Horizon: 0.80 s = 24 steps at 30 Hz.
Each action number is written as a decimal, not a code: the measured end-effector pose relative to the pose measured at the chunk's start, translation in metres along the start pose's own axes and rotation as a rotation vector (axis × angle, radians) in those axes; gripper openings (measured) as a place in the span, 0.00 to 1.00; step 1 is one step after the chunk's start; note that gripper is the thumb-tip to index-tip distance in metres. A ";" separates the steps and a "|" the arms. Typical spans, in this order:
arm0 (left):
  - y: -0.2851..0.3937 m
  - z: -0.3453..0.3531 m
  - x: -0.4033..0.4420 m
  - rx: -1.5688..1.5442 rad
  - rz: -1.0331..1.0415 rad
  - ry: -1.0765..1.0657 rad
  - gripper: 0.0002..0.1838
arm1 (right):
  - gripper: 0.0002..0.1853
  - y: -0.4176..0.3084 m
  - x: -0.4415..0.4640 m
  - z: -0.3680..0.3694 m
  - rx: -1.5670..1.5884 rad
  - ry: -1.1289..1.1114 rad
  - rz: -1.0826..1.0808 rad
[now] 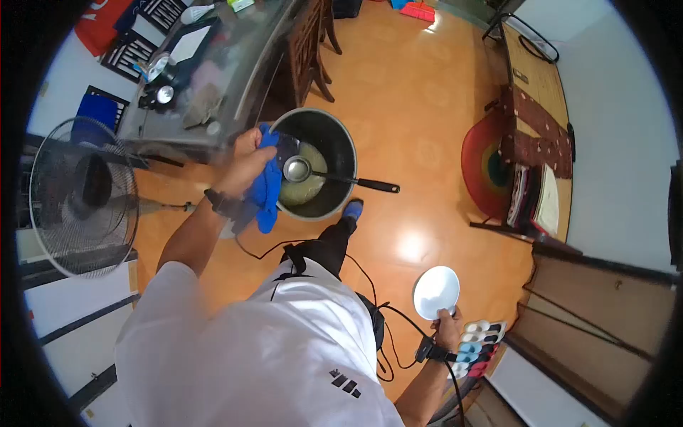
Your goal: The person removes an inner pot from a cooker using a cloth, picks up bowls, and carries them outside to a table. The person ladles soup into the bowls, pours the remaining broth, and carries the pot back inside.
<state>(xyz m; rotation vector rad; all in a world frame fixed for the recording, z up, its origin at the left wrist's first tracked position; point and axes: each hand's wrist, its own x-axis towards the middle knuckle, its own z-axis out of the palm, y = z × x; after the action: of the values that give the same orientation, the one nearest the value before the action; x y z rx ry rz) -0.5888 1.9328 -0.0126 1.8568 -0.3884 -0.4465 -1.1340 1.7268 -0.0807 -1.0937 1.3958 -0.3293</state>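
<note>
My left hand (250, 162) is closed around a bunched blue cloth (268, 186) at the left rim of a large metal pot (340, 139). Pale, cloudy liquid (304, 188) covers the pot's bottom. A ladle (297, 169) lies across the pot, its black handle sticking out over the right rim. Low on the right, my right hand (447, 324) grips a white bowl (436, 293) by its edge, well apart from the pot. The bowl's inside looks plain white.
A standing fan (84, 196) is at the left, beside a glass-topped table (238, 78) with clutter and a wooden chair (311, 53). A wooden bench (533, 92) holds folded cloths. Shoes (478, 349) sit lower right. Black cables (384, 306) hang near my body.
</note>
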 end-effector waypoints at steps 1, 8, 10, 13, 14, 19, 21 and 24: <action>0.003 0.010 0.016 0.017 0.015 0.003 0.10 | 0.08 -0.015 0.021 -0.002 -0.001 -0.011 0.018; 0.069 0.101 0.136 0.069 -0.041 -0.012 0.11 | 0.09 -0.137 0.143 -0.002 -0.024 -0.045 0.051; 0.109 0.130 0.167 -0.083 -0.097 -0.022 0.11 | 0.08 -0.173 0.179 0.000 -0.011 -0.062 0.041; 0.118 0.168 0.229 -0.043 -0.007 -0.011 0.09 | 0.08 -0.219 0.250 0.002 0.021 -0.093 0.014; 0.122 0.183 0.249 -0.095 -0.022 -0.012 0.08 | 0.08 -0.234 0.276 0.002 0.035 -0.103 0.003; 0.175 0.261 0.339 -0.053 -0.127 0.069 0.09 | 0.11 -0.339 0.409 0.004 -0.014 -0.179 -0.052; 0.184 0.275 0.378 0.009 -0.105 0.094 0.09 | 0.13 -0.386 0.457 0.006 -0.040 -0.242 -0.044; 0.211 0.307 0.429 -0.057 -0.129 0.153 0.11 | 0.12 -0.452 0.526 0.006 -0.037 -0.263 0.002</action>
<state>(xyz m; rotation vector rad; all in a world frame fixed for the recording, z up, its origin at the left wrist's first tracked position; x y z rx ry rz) -0.3726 1.4107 0.0475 1.8527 -0.1521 -0.3955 -0.8316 1.1033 -0.0611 -1.1223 1.1731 -0.1516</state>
